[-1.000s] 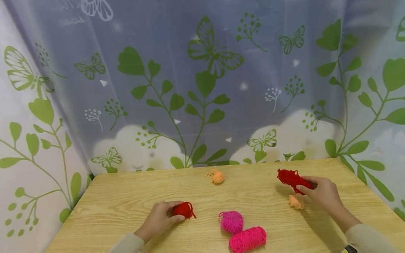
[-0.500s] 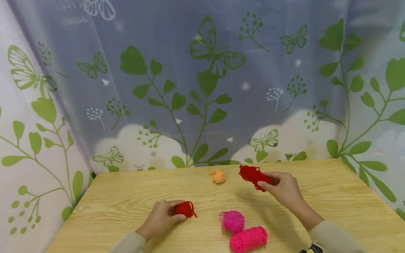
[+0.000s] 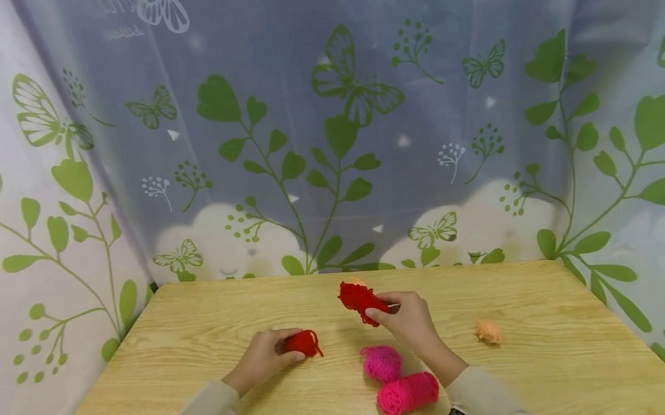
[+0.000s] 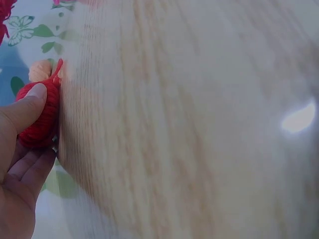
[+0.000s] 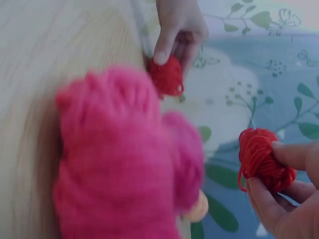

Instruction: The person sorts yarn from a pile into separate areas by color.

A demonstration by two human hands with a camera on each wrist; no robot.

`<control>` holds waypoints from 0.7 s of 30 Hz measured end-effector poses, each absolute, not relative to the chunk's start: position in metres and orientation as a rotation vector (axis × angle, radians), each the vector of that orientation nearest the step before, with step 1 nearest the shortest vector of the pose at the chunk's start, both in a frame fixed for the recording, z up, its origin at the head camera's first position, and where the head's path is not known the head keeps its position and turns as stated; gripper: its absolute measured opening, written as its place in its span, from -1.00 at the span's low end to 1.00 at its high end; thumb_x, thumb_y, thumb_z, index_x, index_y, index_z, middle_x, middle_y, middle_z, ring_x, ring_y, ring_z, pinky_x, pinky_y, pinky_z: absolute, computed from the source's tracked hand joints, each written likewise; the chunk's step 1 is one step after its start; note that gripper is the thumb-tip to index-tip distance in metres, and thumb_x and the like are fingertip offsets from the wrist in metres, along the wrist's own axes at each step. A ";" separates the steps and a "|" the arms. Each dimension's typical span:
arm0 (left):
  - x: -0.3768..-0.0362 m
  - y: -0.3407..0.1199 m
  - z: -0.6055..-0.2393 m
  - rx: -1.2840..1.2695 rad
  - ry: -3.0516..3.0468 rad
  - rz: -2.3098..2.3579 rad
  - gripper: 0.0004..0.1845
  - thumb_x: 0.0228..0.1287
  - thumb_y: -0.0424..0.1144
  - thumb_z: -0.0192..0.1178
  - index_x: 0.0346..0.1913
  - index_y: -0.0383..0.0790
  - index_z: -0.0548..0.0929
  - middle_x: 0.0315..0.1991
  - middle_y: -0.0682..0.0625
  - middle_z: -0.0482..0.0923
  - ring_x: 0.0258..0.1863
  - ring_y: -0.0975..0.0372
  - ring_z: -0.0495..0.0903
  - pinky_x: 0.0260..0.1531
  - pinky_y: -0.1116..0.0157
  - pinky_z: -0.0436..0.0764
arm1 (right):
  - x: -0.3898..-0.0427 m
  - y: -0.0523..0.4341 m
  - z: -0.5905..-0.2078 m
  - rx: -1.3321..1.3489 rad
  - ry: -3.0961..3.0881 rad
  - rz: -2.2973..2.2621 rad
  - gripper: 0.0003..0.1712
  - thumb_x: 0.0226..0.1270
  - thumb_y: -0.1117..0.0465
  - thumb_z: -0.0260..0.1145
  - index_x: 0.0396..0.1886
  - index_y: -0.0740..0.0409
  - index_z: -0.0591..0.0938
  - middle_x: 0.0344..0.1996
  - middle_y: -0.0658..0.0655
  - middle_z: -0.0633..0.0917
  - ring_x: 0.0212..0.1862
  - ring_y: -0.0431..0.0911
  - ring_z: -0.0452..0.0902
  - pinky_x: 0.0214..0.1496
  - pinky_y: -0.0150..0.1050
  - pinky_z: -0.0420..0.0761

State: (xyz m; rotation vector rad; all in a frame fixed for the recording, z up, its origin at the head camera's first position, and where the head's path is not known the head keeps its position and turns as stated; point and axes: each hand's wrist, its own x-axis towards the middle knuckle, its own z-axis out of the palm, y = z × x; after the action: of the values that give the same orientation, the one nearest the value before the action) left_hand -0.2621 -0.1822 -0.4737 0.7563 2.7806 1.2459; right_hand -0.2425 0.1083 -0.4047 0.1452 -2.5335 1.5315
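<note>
On the wooden table point(image 3: 192, 343) my left hand point(image 3: 288, 351) grips a small red yarn ball point(image 3: 303, 343); the left wrist view shows the thumb point(image 4: 27, 107) pressed over that ball point(image 4: 42, 122). My right hand point(image 3: 382, 312) pinches a larger red yarn bundle point(image 3: 358, 299) and holds it above the table's middle, behind a magenta yarn ball point(image 3: 381, 363). In the right wrist view the fingertips point(image 5: 286, 154) wrap that red bundle point(image 5: 260, 158), with the left hand's red ball point(image 5: 167, 75) across from it.
A bright pink yarn skein point(image 3: 408, 393) lies by the magenta ball near the front edge. One small orange yarn ball point(image 3: 487, 331) sits on the right. Another orange ball is mostly hidden behind the red bundle. Leaf-printed curtains point(image 3: 328, 138) enclose the table.
My right hand has carried the red bundle leftwards from the table's right side to the middle, uncovering the orange ball on the right. The left hand has stayed on its red ball.
</note>
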 end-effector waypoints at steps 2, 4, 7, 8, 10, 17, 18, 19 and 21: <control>-0.262 -0.182 -0.474 0.768 2.785 1.248 -0.53 0.12 -0.24 0.39 0.08 -0.39 0.62 -0.01 -0.28 0.62 -0.07 0.02 0.65 -0.21 0.34 0.66 | -0.241 0.100 -0.405 0.146 -2.533 1.564 -0.63 0.12 0.25 0.47 -0.07 0.32 0.70 -0.23 0.21 0.72 -0.30 -0.06 0.67 -0.41 -0.29 0.63; -0.261 -0.182 -0.474 0.772 2.794 1.245 -0.53 0.12 -0.24 0.39 0.07 -0.39 0.63 -0.01 -0.28 0.63 -0.08 0.02 0.66 -0.21 0.34 0.66 | -0.240 0.092 -0.406 0.153 -2.536 1.585 -0.62 0.14 0.24 0.46 -0.06 0.34 0.69 -0.20 0.22 0.71 -0.30 -0.07 0.67 -0.42 -0.30 0.62; -0.261 -0.182 -0.474 0.768 2.796 1.250 -0.54 0.12 -0.25 0.39 0.07 -0.39 0.63 -0.01 -0.28 0.63 -0.08 0.02 0.66 -0.20 0.34 0.66 | -0.240 0.082 -0.407 0.167 -2.536 1.597 -0.61 0.15 0.23 0.45 -0.05 0.34 0.68 -0.16 0.24 0.70 -0.29 -0.06 0.67 -0.43 -0.31 0.61; -0.262 -0.182 -0.474 0.765 2.796 1.249 -0.54 0.12 -0.26 0.39 0.08 -0.39 0.63 -0.01 -0.27 0.63 -0.07 0.03 0.65 -0.20 0.34 0.66 | -0.240 0.079 -0.408 0.175 -2.536 1.598 -0.60 0.16 0.22 0.45 -0.04 0.35 0.68 -0.14 0.25 0.70 -0.29 -0.06 0.67 -0.43 -0.31 0.61; -0.262 -0.182 -0.475 0.752 2.796 1.249 -0.55 0.12 -0.27 0.39 0.08 -0.38 0.63 0.00 -0.27 0.62 -0.06 0.04 0.65 -0.19 0.34 0.65 | -0.239 0.073 -0.410 0.189 -2.540 1.591 -0.60 0.17 0.22 0.44 -0.03 0.34 0.68 -0.13 0.25 0.70 -0.29 -0.06 0.67 -0.43 -0.32 0.60; -0.263 -0.182 -0.475 0.757 2.796 1.237 -0.55 0.12 -0.25 0.38 0.07 -0.38 0.63 -0.01 -0.25 0.63 -0.07 0.05 0.65 -0.18 0.31 0.66 | -0.241 0.050 -0.421 0.204 -2.530 1.527 -0.67 0.14 0.26 0.45 -0.11 0.34 0.70 -0.18 0.22 0.72 -0.33 -0.10 0.63 -0.45 -0.34 0.58; -0.263 -0.182 -0.475 0.757 2.793 1.235 -0.55 0.12 -0.25 0.38 0.07 -0.38 0.63 -0.01 -0.25 0.63 -0.07 0.05 0.66 -0.18 0.31 0.66 | -0.241 0.047 -0.423 0.199 -2.531 1.505 -0.67 0.14 0.25 0.46 -0.12 0.34 0.71 -0.19 0.22 0.73 -0.32 -0.10 0.62 -0.43 -0.33 0.59; -0.263 -0.182 -0.475 0.756 2.789 1.234 -0.55 0.13 -0.25 0.38 0.07 -0.38 0.63 -0.01 -0.25 0.63 -0.08 0.05 0.66 -0.19 0.30 0.66 | -0.241 0.043 -0.425 0.191 -2.537 1.480 -0.67 0.14 0.25 0.46 -0.13 0.34 0.71 -0.21 0.21 0.73 -0.31 -0.09 0.62 -0.41 -0.32 0.60; -0.263 -0.182 -0.474 0.757 2.784 1.233 -0.55 0.13 -0.25 0.38 0.07 -0.39 0.63 -0.01 -0.26 0.63 -0.08 0.05 0.66 -0.19 0.30 0.66 | -0.242 0.037 -0.428 0.189 -2.538 1.424 -0.67 0.13 0.24 0.46 -0.15 0.35 0.71 -0.23 0.20 0.73 -0.28 -0.08 0.63 -0.35 -0.29 0.62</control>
State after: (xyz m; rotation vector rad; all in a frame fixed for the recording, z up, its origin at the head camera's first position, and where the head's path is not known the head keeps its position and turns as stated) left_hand -0.2630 -0.1817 -0.4744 0.7570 2.7839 1.2333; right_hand -0.2422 0.0375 -0.4277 0.1893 -2.5382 1.4240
